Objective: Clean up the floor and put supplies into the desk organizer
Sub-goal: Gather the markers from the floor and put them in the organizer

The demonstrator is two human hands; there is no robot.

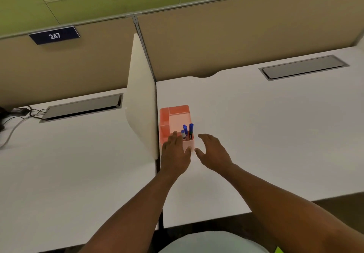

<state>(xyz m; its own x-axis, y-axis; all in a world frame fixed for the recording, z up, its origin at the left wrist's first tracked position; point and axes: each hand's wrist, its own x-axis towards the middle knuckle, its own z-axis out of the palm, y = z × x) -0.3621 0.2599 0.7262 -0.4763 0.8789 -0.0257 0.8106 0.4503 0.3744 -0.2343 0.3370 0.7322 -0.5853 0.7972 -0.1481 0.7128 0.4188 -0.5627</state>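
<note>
A pink desk organizer (175, 114) stands on the white desk (256, 124), close against the white divider panel. In its near right compartment several supplies stand upright: blue-capped markers (191, 129) and a small glue stick (183, 134). My left hand (175, 154) rests flat over the organizer's near left part, fingers spread, and hides that corner. My right hand (213, 152) hovers just right of the organizer with fingers apart and nothing in it; I cannot tell whether its thumb touches the wall.
A white divider panel (141, 99) separates this desk from the left desk (69, 164). Grey cable hatches (303, 67) (82, 108) lie near the back partitions. Cables (17, 114) trail at the far left. A sign reading 247 (54, 35) hangs on the partition.
</note>
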